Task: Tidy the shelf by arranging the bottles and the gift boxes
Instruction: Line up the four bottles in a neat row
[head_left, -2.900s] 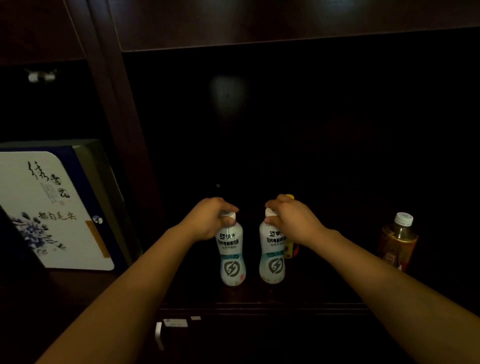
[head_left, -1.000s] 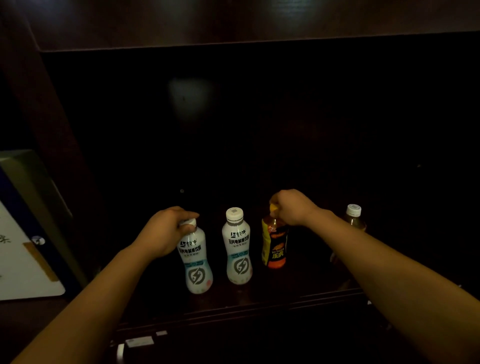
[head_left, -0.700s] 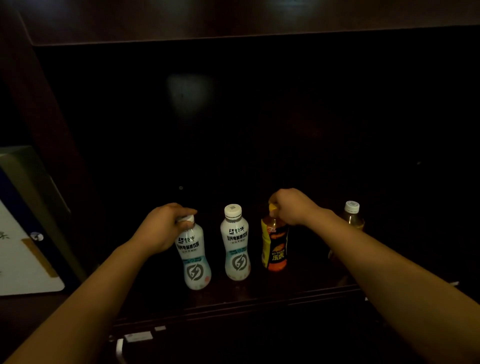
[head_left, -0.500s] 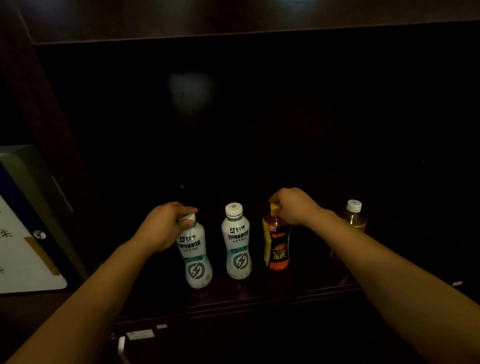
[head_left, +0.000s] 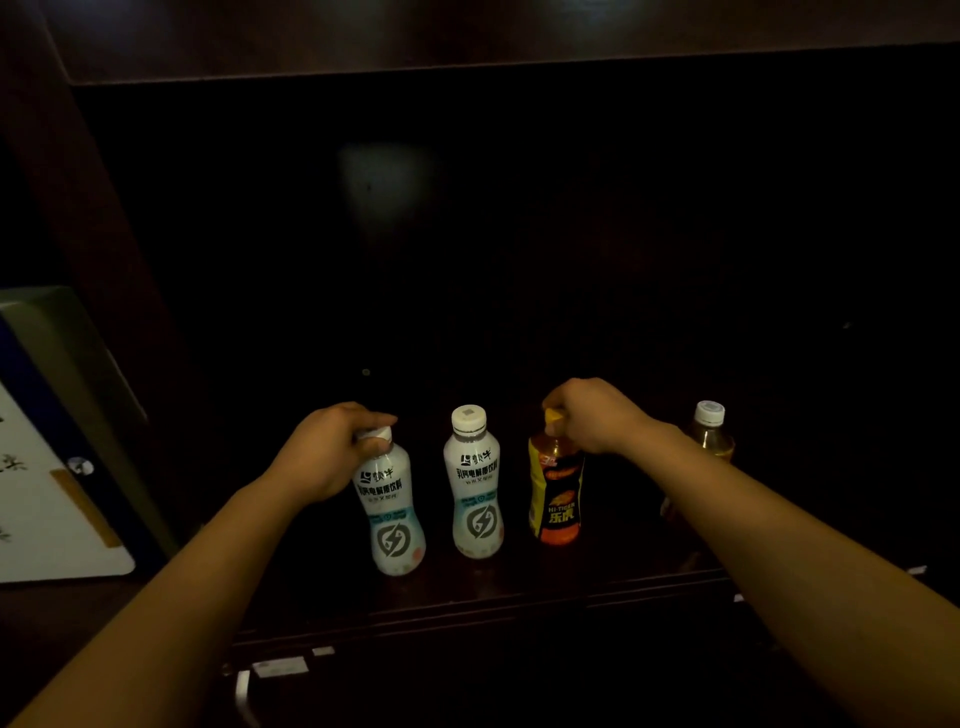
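Note:
Several bottles stand in a row on a dark wooden shelf (head_left: 467, 597). My left hand (head_left: 327, 452) grips the cap of the leftmost white bottle (head_left: 392, 512), which leans slightly. A second white bottle (head_left: 475, 491) stands free beside it. My right hand (head_left: 597, 415) holds the yellow cap of an orange and black bottle (head_left: 556, 493). A brown tea bottle (head_left: 709, 431) with a white cap stands at the right, partly hidden by my right forearm. A white and blue gift box (head_left: 47, 467) leans in the compartment to the left.
A dark wooden upright (head_left: 104, 249) separates the gift box compartment from the bottle compartment. The shelf above (head_left: 467, 41) overhangs the space. Small white labels (head_left: 280, 666) sit on the shelf's front edge. The back of the compartment is in deep shadow.
My right hand left the second white bottle and took the orange bottle by its cap. The white bottles now stand further apart. Over the last second, the hands have barely moved.

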